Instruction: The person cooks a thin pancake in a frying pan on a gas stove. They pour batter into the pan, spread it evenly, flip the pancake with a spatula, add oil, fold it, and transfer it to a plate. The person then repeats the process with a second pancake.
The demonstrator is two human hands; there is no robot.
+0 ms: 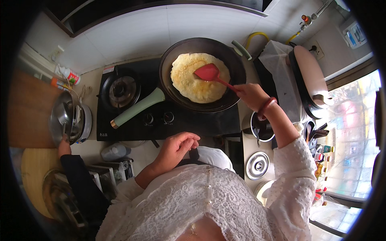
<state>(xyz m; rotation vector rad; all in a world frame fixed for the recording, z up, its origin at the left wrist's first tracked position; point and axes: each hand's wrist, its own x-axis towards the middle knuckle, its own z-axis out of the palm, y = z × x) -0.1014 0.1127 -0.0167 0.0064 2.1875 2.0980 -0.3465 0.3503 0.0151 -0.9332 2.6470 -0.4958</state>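
Note:
My right hand (pixel 252 95), with a reddish bangle at the wrist, grips the handle of a red spatula (pixel 208 72). The spatula's blade rests on a pale yellow, round pancake (pixel 188 87) with lightly browned patches. It lies in a dark wok (pixel 238 87) on the right side of the black gas stove (pixel 193 123). The wok's long green handle (pixel 138 107) points to the front left. My left hand (pixel 179 148) is held before my waist near the stove's front edge, its fingers loosely curled together around nothing.
At the left, another person's hand (pixel 64 146) holds a metal bowl (pixel 58 120) with a ladle in it. An uncovered burner (pixel 120 89) is left of the wok. At right are a metal pot (pixel 265 131), a round lid (pixel 257 165) and an electric griddle (pixel 310 75).

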